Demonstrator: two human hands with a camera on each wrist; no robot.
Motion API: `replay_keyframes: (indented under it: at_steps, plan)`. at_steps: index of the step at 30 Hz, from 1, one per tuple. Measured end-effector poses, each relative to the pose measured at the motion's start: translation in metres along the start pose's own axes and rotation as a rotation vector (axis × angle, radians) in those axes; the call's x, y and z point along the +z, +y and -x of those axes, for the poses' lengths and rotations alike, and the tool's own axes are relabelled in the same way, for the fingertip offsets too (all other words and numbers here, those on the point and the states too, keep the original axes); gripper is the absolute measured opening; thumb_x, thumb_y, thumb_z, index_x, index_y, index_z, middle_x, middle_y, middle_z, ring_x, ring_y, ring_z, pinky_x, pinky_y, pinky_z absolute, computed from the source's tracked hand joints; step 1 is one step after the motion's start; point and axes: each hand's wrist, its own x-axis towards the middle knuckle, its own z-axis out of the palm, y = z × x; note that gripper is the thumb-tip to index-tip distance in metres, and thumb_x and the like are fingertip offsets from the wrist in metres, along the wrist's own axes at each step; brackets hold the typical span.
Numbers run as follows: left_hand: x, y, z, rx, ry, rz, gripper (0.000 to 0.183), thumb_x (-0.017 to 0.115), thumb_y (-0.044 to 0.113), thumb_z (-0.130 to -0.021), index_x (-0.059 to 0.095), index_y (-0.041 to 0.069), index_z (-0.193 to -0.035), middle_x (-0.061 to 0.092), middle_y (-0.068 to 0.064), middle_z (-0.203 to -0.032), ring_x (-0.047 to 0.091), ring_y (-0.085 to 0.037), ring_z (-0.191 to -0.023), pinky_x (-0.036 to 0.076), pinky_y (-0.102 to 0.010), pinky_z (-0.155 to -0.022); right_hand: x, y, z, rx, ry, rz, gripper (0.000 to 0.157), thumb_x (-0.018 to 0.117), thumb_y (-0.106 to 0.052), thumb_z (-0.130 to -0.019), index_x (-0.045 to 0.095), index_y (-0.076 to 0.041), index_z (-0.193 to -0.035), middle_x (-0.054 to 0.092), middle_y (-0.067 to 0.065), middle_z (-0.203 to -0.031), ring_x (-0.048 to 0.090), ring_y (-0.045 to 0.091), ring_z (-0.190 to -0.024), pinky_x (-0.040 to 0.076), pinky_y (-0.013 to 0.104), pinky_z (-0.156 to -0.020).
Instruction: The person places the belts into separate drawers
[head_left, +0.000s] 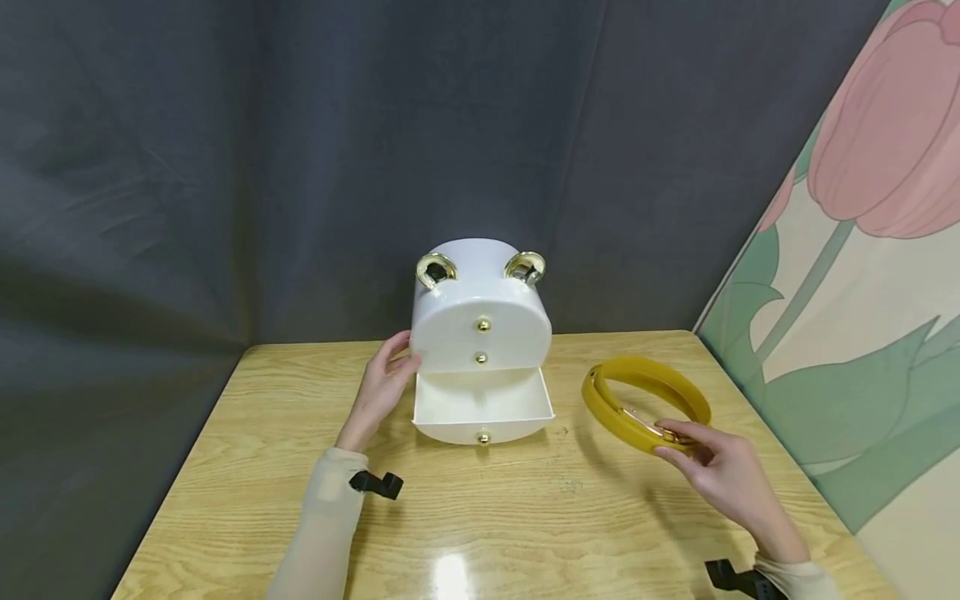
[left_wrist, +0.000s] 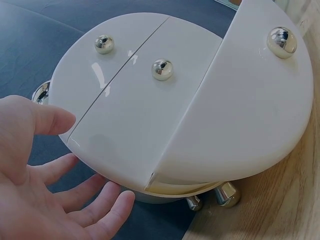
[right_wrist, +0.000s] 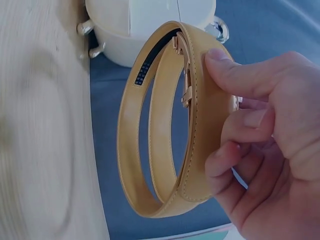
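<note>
A white rounded drawer box [head_left: 480, 333] with gold knobs and two gold ring-shaped ears stands at the back of the table. Its bottom drawer [head_left: 483, 400] is pulled out, and the part of its inside that shows holds nothing. My left hand [head_left: 384, 379] is at the box's left side, fingers spread and loosely bent along its edge in the left wrist view. To the right of the box, my right hand [head_left: 716, 467] pinches a coiled mustard-yellow belt [right_wrist: 200, 125] near its gold buckle [right_wrist: 186, 75]. The belt is held above the table.
The wooden table [head_left: 495, 533] reaches back to a dark curtain [head_left: 375, 150]. A wall with a painted tulip [head_left: 885, 125] closes off the right side. Gold feet [left_wrist: 227, 193] show under the box.
</note>
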Motion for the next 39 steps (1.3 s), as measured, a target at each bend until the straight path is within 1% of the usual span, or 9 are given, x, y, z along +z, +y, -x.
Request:
replay_keyframes:
  at_steps: [5,10,17,19,23,26,34,39]
  plan:
    - [-0.001,-0.001,-0.001,-0.006,-0.002,0.005,0.059,0.059,0.023,-0.109,0.039,0.015,-0.164,0.041,-0.014,-0.168,0.047,-0.041,-0.149,0.044,-0.059,-0.12,0.005,-0.01,-0.004,-0.011,-0.03,-0.023,0.034,0.089,-0.001,-0.083,0.081,-0.008,-0.115,0.072,-0.006,-0.076,0.042,-0.002,-0.049,0.035,0.018,-0.041]
    - [-0.001,-0.001,-0.001,-0.014,-0.004,0.012,0.059,0.06,0.026,-0.109,0.04,0.016,-0.164,0.041,-0.014,-0.168,0.046,-0.04,-0.15,0.044,-0.059,-0.12,0.01,-0.019,-0.009,-0.046,-0.055,-0.055,0.035,0.089,0.001,-0.082,0.081,-0.007,-0.115,0.07,-0.008,-0.074,0.038,-0.004,-0.049,0.034,0.017,-0.041]
    - [-0.001,-0.001,-0.002,-0.011,-0.009,0.014,0.06,0.06,0.028,-0.109,0.04,0.015,-0.165,0.04,-0.013,-0.169,0.045,-0.04,-0.151,0.044,-0.059,-0.12,0.017,-0.03,-0.013,-0.088,-0.095,-0.094,0.035,0.088,-0.001,-0.083,0.081,-0.013,-0.115,0.071,-0.012,-0.078,0.038,-0.005,-0.05,0.034,0.016,-0.042]
    - [-0.001,-0.001,-0.001,-0.013,-0.011,0.014,0.06,0.06,0.028,-0.11,0.039,0.016,-0.165,0.04,-0.013,-0.169,0.045,-0.04,-0.151,0.044,-0.06,-0.12,0.019,-0.032,-0.014,-0.096,-0.106,-0.101,0.035,0.088,-0.001,-0.084,0.081,-0.014,-0.115,0.071,-0.011,-0.078,0.037,-0.006,-0.049,0.034,0.016,-0.042]
    - [-0.002,-0.001,0.0,-0.019,-0.013,0.013,0.06,0.06,0.029,-0.11,0.039,0.016,-0.165,0.039,-0.014,-0.17,0.044,-0.04,-0.152,0.044,-0.06,-0.12,0.023,-0.036,-0.017,-0.117,-0.133,-0.111,0.035,0.088,-0.001,-0.084,0.082,-0.014,-0.116,0.077,-0.006,-0.087,0.036,-0.007,-0.049,0.034,0.015,-0.041]
    - [-0.002,0.0,0.0,-0.018,-0.013,0.01,0.06,0.06,0.029,-0.11,0.039,0.016,-0.165,0.039,-0.014,-0.17,0.044,-0.04,-0.152,0.044,-0.06,-0.12,0.026,-0.041,-0.02,-0.13,-0.148,-0.125,0.035,0.088,-0.001,-0.084,0.082,-0.014,-0.115,0.08,-0.003,-0.093,0.038,-0.007,-0.05,0.035,0.016,-0.042]
    - [-0.002,-0.002,0.0,-0.018,-0.007,0.018,0.06,0.06,0.028,-0.109,0.04,0.016,-0.165,0.04,-0.013,-0.169,0.047,-0.039,-0.15,0.046,-0.058,-0.119,0.036,-0.059,-0.028,-0.178,-0.197,-0.198,0.032,0.087,-0.002,-0.085,0.081,-0.013,-0.115,0.08,0.0,-0.096,0.043,-0.006,-0.054,0.038,0.016,-0.044]
    - [-0.002,-0.001,0.0,-0.012,-0.014,0.02,0.06,0.059,0.027,-0.11,0.039,0.014,-0.165,0.04,-0.014,-0.169,0.046,-0.04,-0.151,0.045,-0.058,-0.119,0.042,-0.07,-0.032,-0.199,-0.242,-0.21,0.03,0.088,-0.006,-0.087,0.082,-0.014,-0.115,0.081,0.001,-0.099,0.047,-0.004,-0.058,0.042,0.018,-0.048]
